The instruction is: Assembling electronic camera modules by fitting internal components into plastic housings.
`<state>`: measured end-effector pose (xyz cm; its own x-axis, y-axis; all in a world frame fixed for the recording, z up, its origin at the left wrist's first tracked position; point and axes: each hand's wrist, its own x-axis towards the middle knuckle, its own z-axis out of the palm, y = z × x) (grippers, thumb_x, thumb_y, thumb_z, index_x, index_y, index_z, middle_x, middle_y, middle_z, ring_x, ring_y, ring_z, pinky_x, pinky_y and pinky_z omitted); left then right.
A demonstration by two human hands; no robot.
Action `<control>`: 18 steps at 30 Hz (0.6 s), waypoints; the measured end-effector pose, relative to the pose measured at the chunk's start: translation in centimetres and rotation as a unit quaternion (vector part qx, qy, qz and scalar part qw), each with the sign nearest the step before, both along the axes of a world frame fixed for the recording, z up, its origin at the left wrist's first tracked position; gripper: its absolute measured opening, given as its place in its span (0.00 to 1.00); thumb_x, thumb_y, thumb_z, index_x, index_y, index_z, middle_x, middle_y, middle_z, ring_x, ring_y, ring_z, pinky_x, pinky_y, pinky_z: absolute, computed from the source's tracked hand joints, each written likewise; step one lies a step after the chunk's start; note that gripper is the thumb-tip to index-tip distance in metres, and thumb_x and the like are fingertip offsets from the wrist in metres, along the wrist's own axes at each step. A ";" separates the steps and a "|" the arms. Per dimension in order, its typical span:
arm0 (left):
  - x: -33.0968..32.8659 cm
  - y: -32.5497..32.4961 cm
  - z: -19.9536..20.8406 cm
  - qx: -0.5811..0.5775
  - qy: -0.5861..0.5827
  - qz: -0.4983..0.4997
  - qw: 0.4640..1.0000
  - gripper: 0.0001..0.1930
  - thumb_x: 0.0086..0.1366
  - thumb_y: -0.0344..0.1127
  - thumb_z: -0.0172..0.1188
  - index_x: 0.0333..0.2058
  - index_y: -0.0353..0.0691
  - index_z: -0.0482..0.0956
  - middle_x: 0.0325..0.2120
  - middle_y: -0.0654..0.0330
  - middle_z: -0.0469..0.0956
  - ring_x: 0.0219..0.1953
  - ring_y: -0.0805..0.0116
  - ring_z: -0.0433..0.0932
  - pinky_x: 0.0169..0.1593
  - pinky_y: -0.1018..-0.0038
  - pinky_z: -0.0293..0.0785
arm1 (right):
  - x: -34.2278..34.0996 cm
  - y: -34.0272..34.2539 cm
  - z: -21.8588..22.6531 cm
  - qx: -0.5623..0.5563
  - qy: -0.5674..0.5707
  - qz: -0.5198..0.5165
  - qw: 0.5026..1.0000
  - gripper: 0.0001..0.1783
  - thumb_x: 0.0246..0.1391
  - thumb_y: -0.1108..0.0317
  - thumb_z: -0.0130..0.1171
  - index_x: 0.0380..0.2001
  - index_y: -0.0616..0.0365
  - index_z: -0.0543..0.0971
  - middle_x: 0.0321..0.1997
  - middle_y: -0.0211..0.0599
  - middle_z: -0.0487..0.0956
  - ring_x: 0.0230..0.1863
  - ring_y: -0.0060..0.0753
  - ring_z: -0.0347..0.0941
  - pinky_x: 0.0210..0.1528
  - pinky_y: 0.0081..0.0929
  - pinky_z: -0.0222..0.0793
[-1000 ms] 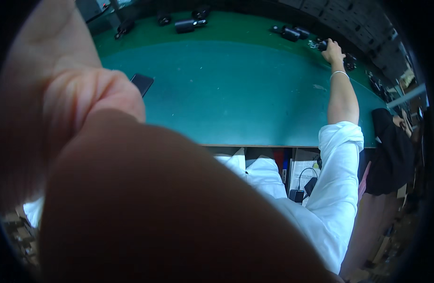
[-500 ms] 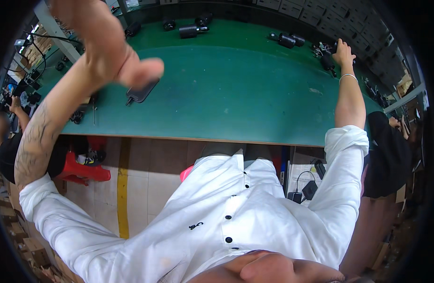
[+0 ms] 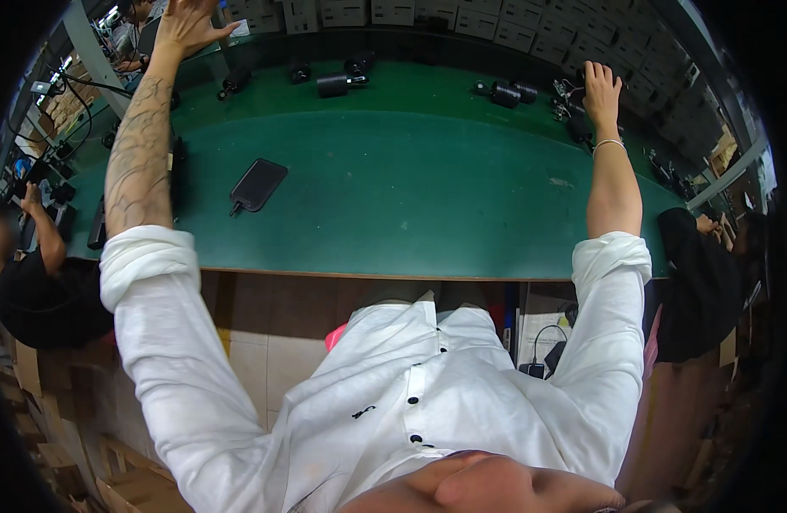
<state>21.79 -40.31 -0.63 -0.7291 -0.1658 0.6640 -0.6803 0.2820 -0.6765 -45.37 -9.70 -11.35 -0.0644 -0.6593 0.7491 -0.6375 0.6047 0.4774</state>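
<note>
Head view: green table (image 3: 393,214), small pale scuffs on its top, grey boxes (image 3: 393,12) stacked beyond the far edge. Left hand (image 3: 187,30) raised at far left, thumb spread; a small white piece (image 3: 240,28) by the thumb tip; cannot tell whether gripped. Right hand (image 3: 602,96) at far right, fingers extended among dark parts; any grasp hidden. Black part (image 3: 579,130) on the table, just beside that hand. Black cylinder (image 3: 332,85) farther left. Flat black slab (image 3: 258,185) nearer. Pale floor (image 3: 248,372) below.
</note>
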 end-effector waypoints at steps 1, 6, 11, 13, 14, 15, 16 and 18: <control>-1.5 0.8 0.2 0.067 0.049 0.055 0.995 0.53 0.44 0.66 0.60 0.69 0.57 0.53 0.72 0.52 0.39 0.73 0.54 0.36 0.68 0.48 0.35 | 0.2 0.2 0.2 -0.009 0.014 0.012 1.000 0.31 0.46 0.75 0.57 0.57 0.47 0.65 0.58 0.28 0.69 0.60 0.38 0.64 0.62 0.56 0.61; -6.0 3.4 -1.2 0.181 0.119 0.138 0.967 0.58 0.40 0.70 0.61 0.70 0.59 0.49 0.72 0.53 0.34 0.74 0.54 0.31 0.69 0.47 0.30 | 1.9 -0.5 1.1 -0.020 0.068 0.066 0.995 0.27 0.49 0.71 0.55 0.55 0.46 0.67 0.57 0.26 0.69 0.60 0.36 0.64 0.63 0.55 0.60; -7.5 1.8 -3.7 0.158 0.122 0.074 0.977 0.60 0.38 0.70 0.63 0.70 0.60 0.49 0.72 0.54 0.33 0.74 0.54 0.29 0.69 0.46 0.32 | 2.2 -0.8 0.8 0.003 0.095 0.073 0.993 0.26 0.51 0.69 0.54 0.55 0.45 0.67 0.58 0.25 0.69 0.61 0.35 0.63 0.64 0.54 0.59; -8.0 1.5 -4.4 0.149 0.122 0.041 0.980 0.60 0.38 0.70 0.64 0.70 0.60 0.49 0.72 0.54 0.33 0.74 0.54 0.29 0.69 0.46 0.33 | 2.0 -0.5 0.4 0.009 0.099 0.069 0.993 0.26 0.51 0.69 0.54 0.55 0.45 0.67 0.58 0.25 0.69 0.62 0.34 0.63 0.64 0.54 0.59; -8.2 1.5 -4.7 0.148 0.122 0.030 0.981 0.60 0.38 0.70 0.64 0.70 0.60 0.49 0.72 0.54 0.33 0.74 0.54 0.29 0.69 0.46 0.34 | 1.8 -0.3 0.1 0.012 0.095 0.066 0.993 0.26 0.51 0.69 0.54 0.56 0.45 0.67 0.58 0.25 0.69 0.62 0.34 0.63 0.64 0.54 0.58; -8.3 1.5 -5.0 0.147 0.123 0.019 0.981 0.60 0.38 0.70 0.65 0.70 0.60 0.49 0.72 0.54 0.32 0.74 0.53 0.29 0.69 0.45 0.35 | 1.6 -0.1 -0.3 0.015 0.091 0.062 0.994 0.26 0.51 0.69 0.54 0.56 0.45 0.67 0.58 0.25 0.69 0.62 0.34 0.62 0.64 0.54 0.58; -8.4 1.6 -5.2 0.146 0.124 0.008 0.981 0.60 0.38 0.70 0.65 0.70 0.60 0.49 0.72 0.55 0.32 0.74 0.53 0.29 0.68 0.45 0.36 | 1.4 0.0 -0.6 0.018 0.087 0.059 0.994 0.27 0.51 0.70 0.54 0.56 0.45 0.67 0.58 0.25 0.69 0.62 0.34 0.62 0.64 0.54 0.58; -8.5 1.8 -5.4 0.145 0.125 -0.003 0.981 0.60 0.37 0.70 0.65 0.70 0.61 0.49 0.72 0.55 0.31 0.74 0.53 0.29 0.68 0.45 0.37 | 1.2 0.4 -1.1 0.021 0.083 0.056 0.995 0.27 0.50 0.70 0.54 0.56 0.45 0.67 0.59 0.25 0.69 0.62 0.34 0.62 0.64 0.54 0.58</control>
<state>13.28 -38.52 -6.03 -0.5515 -0.3713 0.7470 -0.8123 0.4426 -0.3797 -44.22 -9.28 -12.46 0.1336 -0.6862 0.7150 -0.6108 0.5111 0.6047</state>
